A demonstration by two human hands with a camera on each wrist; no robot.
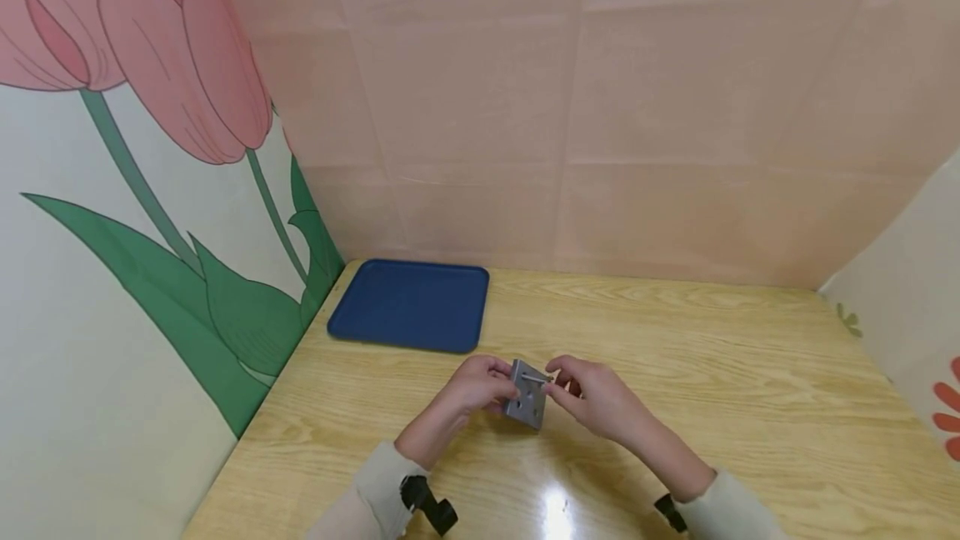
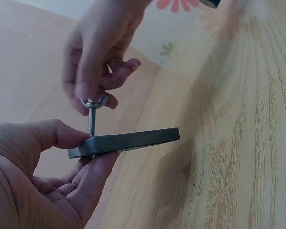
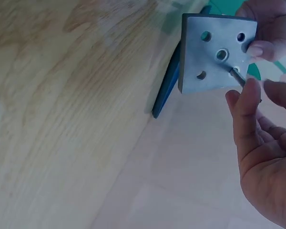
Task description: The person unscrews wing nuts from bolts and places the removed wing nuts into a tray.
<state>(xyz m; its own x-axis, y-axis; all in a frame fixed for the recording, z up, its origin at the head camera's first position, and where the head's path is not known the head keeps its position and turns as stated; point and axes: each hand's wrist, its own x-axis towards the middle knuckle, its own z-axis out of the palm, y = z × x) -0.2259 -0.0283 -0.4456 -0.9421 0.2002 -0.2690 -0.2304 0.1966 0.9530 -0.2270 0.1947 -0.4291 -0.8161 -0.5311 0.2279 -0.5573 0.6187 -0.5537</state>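
My left hand [image 1: 474, 387] grips a square grey metal plate [image 3: 193, 52] by one edge, thumb on one face and fingers behind. Several round holes go through the plate, one of them in the middle. A wing screw [image 2: 91, 121] stands upright from the plate in the left wrist view, its tip at a corner hole. My right hand [image 1: 602, 400] pinches its winged head between thumb and fingers. In the head view the plate is held tilted above the table, between both hands.
A dark blue tray [image 1: 412, 304] lies on the wood-grain table [image 1: 712, 357], at the back left against the wall. A pink cloth wall [image 1: 585, 107] rises behind the table, with flower-printed panels at both sides.
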